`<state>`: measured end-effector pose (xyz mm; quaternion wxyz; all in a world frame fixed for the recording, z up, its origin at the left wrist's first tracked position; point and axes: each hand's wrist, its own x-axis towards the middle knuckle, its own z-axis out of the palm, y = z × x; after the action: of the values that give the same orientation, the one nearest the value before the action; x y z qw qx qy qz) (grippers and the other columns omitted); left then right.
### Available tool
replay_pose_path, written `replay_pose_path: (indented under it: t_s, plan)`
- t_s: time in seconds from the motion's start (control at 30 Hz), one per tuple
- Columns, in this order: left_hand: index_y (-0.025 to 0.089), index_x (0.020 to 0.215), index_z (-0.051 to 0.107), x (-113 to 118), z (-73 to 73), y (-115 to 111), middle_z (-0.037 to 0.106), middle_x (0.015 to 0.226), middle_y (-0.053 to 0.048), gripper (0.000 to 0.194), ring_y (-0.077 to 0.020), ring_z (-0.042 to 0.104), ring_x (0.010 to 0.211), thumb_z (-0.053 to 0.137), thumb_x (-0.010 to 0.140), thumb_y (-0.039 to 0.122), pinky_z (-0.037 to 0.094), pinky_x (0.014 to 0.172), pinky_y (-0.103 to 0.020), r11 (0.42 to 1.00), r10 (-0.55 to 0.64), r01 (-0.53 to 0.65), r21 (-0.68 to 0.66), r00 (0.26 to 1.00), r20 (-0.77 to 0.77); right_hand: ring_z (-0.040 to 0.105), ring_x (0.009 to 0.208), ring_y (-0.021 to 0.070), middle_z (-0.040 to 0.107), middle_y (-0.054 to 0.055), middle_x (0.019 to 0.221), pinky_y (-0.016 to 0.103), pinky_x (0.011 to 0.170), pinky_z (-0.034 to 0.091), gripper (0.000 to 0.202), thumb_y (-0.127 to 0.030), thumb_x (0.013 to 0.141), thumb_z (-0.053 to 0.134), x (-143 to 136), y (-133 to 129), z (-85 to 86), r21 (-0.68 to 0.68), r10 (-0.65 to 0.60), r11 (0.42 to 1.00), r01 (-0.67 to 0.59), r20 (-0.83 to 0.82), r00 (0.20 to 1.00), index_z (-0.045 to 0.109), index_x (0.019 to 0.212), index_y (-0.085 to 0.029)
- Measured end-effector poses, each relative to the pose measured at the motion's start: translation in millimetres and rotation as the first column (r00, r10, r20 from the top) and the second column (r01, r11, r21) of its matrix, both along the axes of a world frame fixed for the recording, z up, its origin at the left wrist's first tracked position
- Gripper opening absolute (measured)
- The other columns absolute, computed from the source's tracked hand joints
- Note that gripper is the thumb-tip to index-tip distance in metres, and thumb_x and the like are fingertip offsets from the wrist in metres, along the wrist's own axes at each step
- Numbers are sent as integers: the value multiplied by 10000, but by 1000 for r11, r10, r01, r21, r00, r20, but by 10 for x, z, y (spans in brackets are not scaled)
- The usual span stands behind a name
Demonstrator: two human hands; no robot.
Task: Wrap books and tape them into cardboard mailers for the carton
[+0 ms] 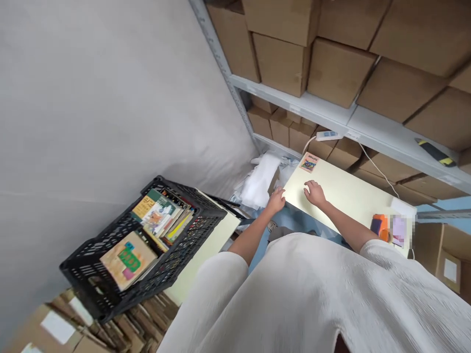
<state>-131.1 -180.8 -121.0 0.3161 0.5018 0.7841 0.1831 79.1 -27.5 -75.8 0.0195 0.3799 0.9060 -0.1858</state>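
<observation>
My left hand (276,200) is at the near left edge of the pale tabletop (342,189), its fingers loosely bent, with nothing visible in them. Over the same tabletop, my right hand (314,193) is open, fingers apart and slightly curved, holding nothing. Beyond both hands, at the far left corner, lies a small pink booklet or card (309,162) with a colourful picture. I cannot tell whether the right fingertips touch the surface.
A black plastic crate (184,267) of books (127,260) stands on another pale surface at left. Shelves (324,110) with cardboard boxes (340,71) rise behind the table. A power strip (328,136), yellow-black cutter (436,153), orange object (380,226) and white wrapping (259,181) lie around.
</observation>
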Motion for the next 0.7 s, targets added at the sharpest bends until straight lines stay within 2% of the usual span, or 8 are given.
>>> replay_pose_path:
  t_s: [0.17,0.3,0.4,0.53,0.6,0.7]
  plan:
    - [264,1603,617,-600,-186,-295,457,1790,-110,608,-350,520,1594,656,997,234,421,1348,-499,989,144,-143,-34,989,43,610,1269,355,673,197,1440,458,1065,471,408,-271,1109,457,-818,-206,-31,-4,93,996,-93,27,995,684,1432,-168]
    - [246,1596,618,-926,-300,-438,460,1782,-132,606,-374,545,1572,661,992,249,431,1337,-503,975,206,-201,-94,977,54,614,1267,349,686,187,1416,443,1070,469,383,-273,1102,475,-1318,-304,-52,-20,154,988,-153,48,987,697,1397,-172]
    - [229,1601,608,-1066,-384,-477,460,1780,-145,622,-380,542,1575,656,981,234,424,1342,-504,958,260,-249,-140,963,68,609,1264,345,696,177,1401,433,1071,464,363,-278,1098,487,-1588,-297,-75,-48,222,974,-219,62,973,708,1369,-179]
    - [180,1654,537,-1157,-535,-468,482,1757,-170,654,-335,505,1612,593,1003,208,406,1349,-450,911,394,-374,-173,913,104,600,1266,348,701,180,1396,438,1074,459,359,-277,1096,490,-1867,-189,-191,-88,315,947,-308,92,945,711,1362,-180]
    - [156,1672,506,-1185,-632,-460,496,1742,-185,659,-316,497,1618,559,1017,202,397,1349,-423,877,468,-442,-189,875,125,601,1276,348,703,183,1397,435,1079,457,358,-277,1095,496,-2004,-101,-310,-118,362,930,-349,124,924,708,1362,-171]
    - [158,1673,502,-1228,-811,-465,508,1735,-177,671,-303,484,1627,556,1005,185,378,1358,-404,825,554,-521,-216,822,132,604,1290,344,707,177,1398,428,1086,460,362,-278,1092,508,-2234,57,-578,-171,430,899,-404,162,888,700,1377,-166]
